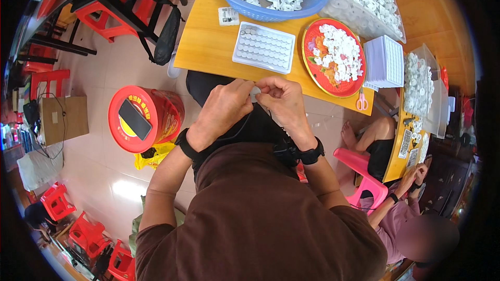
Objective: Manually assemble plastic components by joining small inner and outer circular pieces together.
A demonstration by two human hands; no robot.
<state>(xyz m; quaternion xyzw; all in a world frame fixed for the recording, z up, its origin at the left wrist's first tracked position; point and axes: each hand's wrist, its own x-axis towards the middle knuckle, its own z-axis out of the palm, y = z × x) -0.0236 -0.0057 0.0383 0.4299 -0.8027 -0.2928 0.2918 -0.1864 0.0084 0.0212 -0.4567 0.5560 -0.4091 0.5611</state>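
By the left hand, a small white disc was pinched just off the near edge of the bench, a shallow white tray being set straight beyond. The disc's right side was pinched by the right hand, equally near. Farther right, a red plate was placed toward the bench's near-right corner.

Left hand and right hand: together at upper centre of frame, backs uppermost, fingers curled, tips pinched and nearly meeting. Left forearm slants up and rightward from lower left; right forearm slants up and leftward from lower right. Both elbows bent, set out to either side of torso, which occupies lower centre.
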